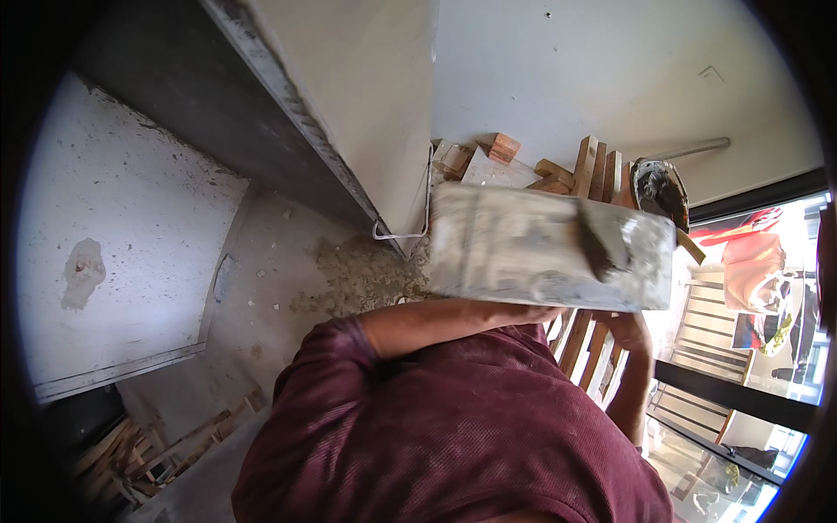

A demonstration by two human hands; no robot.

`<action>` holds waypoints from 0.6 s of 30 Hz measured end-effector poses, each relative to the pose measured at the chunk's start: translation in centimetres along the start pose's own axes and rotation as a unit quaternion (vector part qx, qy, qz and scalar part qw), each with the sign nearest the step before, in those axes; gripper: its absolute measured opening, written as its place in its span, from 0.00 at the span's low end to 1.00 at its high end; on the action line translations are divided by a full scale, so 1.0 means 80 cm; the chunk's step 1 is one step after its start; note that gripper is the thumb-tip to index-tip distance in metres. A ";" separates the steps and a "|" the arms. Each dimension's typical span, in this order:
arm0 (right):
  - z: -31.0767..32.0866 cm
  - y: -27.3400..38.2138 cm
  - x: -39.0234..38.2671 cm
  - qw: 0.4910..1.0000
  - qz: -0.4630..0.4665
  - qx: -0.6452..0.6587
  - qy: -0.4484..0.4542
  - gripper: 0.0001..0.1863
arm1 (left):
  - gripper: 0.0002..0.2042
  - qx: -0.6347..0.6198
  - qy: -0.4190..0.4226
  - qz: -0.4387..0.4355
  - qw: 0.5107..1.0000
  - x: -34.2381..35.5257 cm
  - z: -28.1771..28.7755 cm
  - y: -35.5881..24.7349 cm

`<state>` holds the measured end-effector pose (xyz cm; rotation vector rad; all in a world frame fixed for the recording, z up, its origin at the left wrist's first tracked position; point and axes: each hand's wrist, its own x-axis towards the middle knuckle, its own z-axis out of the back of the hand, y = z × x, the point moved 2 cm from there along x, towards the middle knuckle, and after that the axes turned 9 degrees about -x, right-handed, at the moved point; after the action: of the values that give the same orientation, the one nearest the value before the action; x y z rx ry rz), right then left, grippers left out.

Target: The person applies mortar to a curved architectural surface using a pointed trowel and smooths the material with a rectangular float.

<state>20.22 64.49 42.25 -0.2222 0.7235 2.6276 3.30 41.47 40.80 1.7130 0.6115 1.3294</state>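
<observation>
A pale grey rectangular slab (514, 240) is held up in front of my chest, slightly blurred. Wet grey mortar (641, 253) lies in a thick lump toward its right end, with a dark shadowed side. My left hand (542, 313) reaches across beneath the near edge, its fingers mostly hidden under the slab. Below the right end, my right hand (626, 329) supports it from underneath, blurred and partly covered. Just beyond that end stands a mortar-smeared bucket (660, 187).
Wooden slats (595, 166) and a red brick (503, 148) lie by the far wall. A grey partition edge (305, 122) juts in at the left, with a bent white wire (428, 192) at its corner. Scrap wood (144, 458) lies lower left. A window (750, 296) is at right.
</observation>
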 end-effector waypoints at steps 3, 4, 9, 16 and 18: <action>-0.008 0.179 0.025 0.981 0.173 0.062 0.060 0.13 | 0.30 0.125 0.087 -0.082 0.985 -0.087 0.010 0.008; -0.019 0.197 0.035 0.964 0.265 -0.004 -0.017 0.13 | 0.29 0.121 0.117 -0.093 0.981 -0.107 0.006 0.005; -0.058 0.234 0.098 0.876 0.432 -0.128 -0.170 0.20 | 0.22 -0.253 0.287 0.043 0.923 -0.177 0.002 -0.081; -0.091 0.222 0.172 0.808 0.550 -0.160 -0.139 0.25 | 0.12 -0.365 0.277 0.213 0.863 -0.179 -0.021 -0.078; -0.100 0.217 0.195 0.801 0.559 -0.188 -0.100 0.25 | 0.11 -0.309 0.334 0.120 0.883 -0.196 -0.012 -0.106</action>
<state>-0.87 52.05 39.37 0.5668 0.2281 3.8146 -1.49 33.68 25.50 0.8042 0.2805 2.0472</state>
